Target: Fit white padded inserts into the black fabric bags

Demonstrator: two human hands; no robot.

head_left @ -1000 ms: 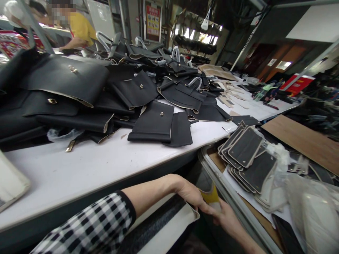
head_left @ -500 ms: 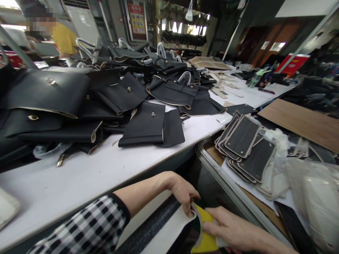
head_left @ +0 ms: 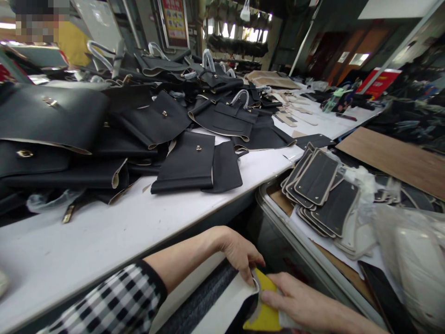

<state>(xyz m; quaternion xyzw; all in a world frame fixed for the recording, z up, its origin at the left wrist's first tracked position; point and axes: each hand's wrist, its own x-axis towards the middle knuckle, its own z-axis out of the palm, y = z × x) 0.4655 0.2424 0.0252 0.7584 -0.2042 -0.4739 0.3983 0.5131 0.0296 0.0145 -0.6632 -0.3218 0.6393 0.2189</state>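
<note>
**Folded panel [head_left: 222,301] gripped at its rim; yellow flat piece [head_left: 263,320] brought to its edge**

Low in the view, in front of the white table [head_left: 114,227], the folded panel is seen slanting up to the right, its pale faces parted by a dark fuzzy strip. Its upper corner is grasped by the left hand [head_left: 239,253], wrist bent over from above, fingers curled down upon the rim. A black-and-white checked sleeve [head_left: 114,297] is worn on that arm. The yellow flat piece, grey along one edge, is pinched in the right hand [head_left: 290,297], thumb laid on its near face; the fingers behind are partly hidden. Its grey edge is set close against the panel's rim; whether the two touch cannot be told.

On the table, black bag parts [head_left: 153,118] are heaped, some fitted with gold-coloured clasps. To the right, dark panels with pale borders [head_left: 318,176] are stacked on a metal-rimmed stand [head_left: 269,215], clear plastic [head_left: 399,269] lying near. A brown board [head_left: 396,160] is placed beyond. At upper left, a person in yellow [head_left: 73,44] is partly seen.
</note>
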